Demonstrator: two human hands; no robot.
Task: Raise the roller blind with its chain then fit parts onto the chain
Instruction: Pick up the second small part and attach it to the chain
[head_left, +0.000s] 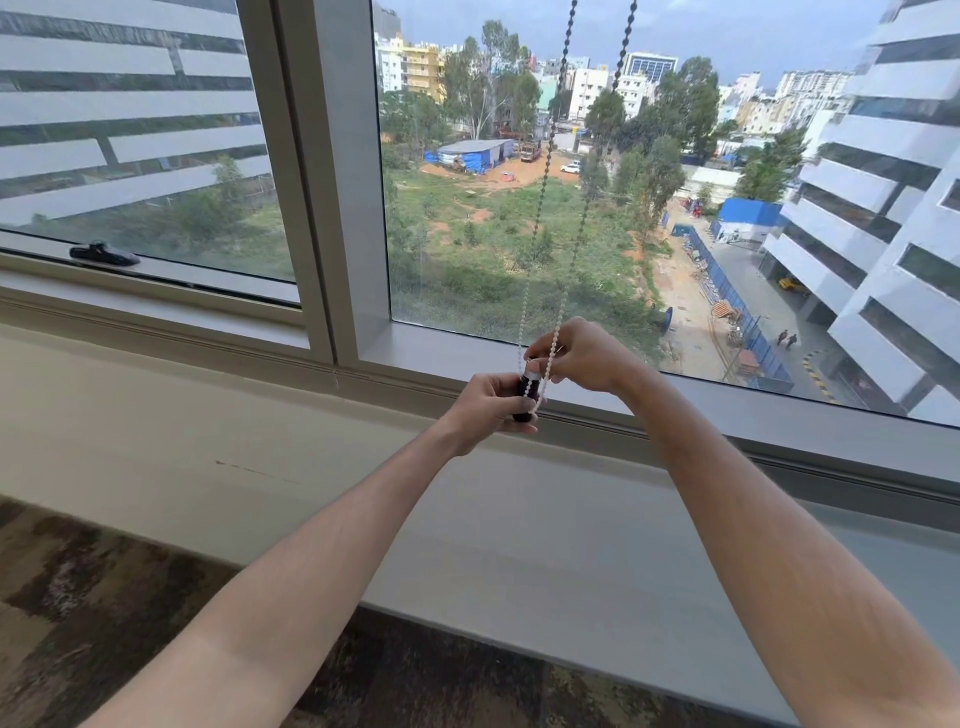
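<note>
Left hand (488, 408): forearm raised from 7 o'clock, fingers curled around dark cylindrical plastic part (524, 397).
Right hand (582, 358): forearm from 5 o'clock, fingertips pinching white beaded chain (543, 192).

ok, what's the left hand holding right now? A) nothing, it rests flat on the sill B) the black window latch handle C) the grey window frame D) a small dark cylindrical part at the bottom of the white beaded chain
D: the left hand grips a small dark cylindrical part at the foot of the white beaded chain, while the right hand pinches the chain just above it.
</note>
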